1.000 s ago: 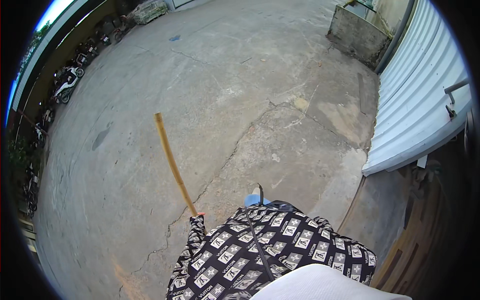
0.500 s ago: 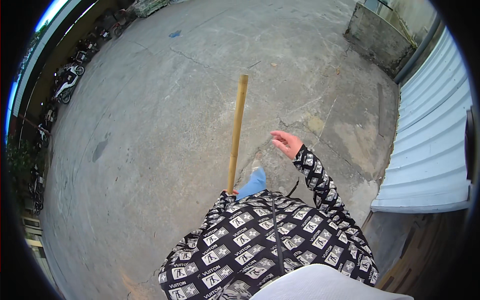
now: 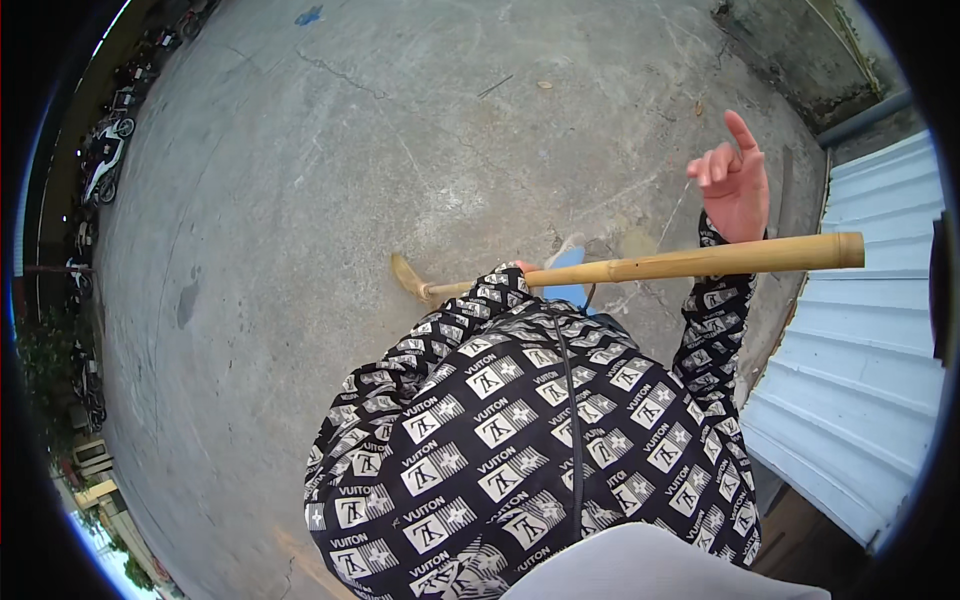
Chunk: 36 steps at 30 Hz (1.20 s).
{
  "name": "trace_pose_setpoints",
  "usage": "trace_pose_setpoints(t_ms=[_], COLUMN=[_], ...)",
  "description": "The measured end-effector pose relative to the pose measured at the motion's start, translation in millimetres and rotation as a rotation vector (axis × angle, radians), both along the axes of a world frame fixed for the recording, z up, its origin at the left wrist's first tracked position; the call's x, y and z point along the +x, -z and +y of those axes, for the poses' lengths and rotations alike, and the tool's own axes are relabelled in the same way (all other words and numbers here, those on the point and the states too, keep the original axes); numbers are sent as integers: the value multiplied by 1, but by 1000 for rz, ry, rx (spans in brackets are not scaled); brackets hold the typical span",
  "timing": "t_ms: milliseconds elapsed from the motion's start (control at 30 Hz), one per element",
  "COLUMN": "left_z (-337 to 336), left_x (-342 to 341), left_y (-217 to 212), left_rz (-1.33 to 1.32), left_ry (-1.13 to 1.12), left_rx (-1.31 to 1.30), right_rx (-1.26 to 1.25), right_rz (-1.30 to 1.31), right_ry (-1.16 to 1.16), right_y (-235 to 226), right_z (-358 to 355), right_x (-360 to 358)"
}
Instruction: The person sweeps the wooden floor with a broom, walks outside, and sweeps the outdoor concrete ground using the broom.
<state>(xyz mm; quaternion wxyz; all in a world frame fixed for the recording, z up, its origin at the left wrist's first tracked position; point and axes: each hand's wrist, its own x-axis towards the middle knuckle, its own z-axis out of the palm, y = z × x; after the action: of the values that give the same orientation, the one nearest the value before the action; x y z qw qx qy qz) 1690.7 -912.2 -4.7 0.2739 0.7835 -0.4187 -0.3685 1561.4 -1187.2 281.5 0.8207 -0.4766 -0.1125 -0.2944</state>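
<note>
Gripping a bamboo pole (image 3: 690, 264) in the mostly hidden left hand (image 3: 525, 267), closed around it. Holding the right hand (image 3: 738, 190) empty, half-open, with one digit extended.

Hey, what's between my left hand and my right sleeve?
In the head view, the pole spans the stretch from your left hand to your right sleeve; behind it show a blue trouser leg and concrete.
</note>
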Motion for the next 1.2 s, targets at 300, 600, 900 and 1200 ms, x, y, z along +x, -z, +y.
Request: trace_pose_setpoints(t_ms=[300, 600, 900, 1200], left_z=[1, 30, 4, -72], left_x=[18, 37, 113, 133], left_y=[-17, -41, -22, -124], left_rz=[-69, -142, -420, -669], left_ry=[-107, -250, -315, -191], left_rx=[-69, -118, -276, -756], right_rx=[293, 82, -347, -637], right_rz=[-226, -90, -247, -232], right_ry=[-442, -237, -250, 300], right_y=[12, -27, -47, -95], right_z=[6, 46, 113, 109], right_x=[-13, 10, 42, -97])
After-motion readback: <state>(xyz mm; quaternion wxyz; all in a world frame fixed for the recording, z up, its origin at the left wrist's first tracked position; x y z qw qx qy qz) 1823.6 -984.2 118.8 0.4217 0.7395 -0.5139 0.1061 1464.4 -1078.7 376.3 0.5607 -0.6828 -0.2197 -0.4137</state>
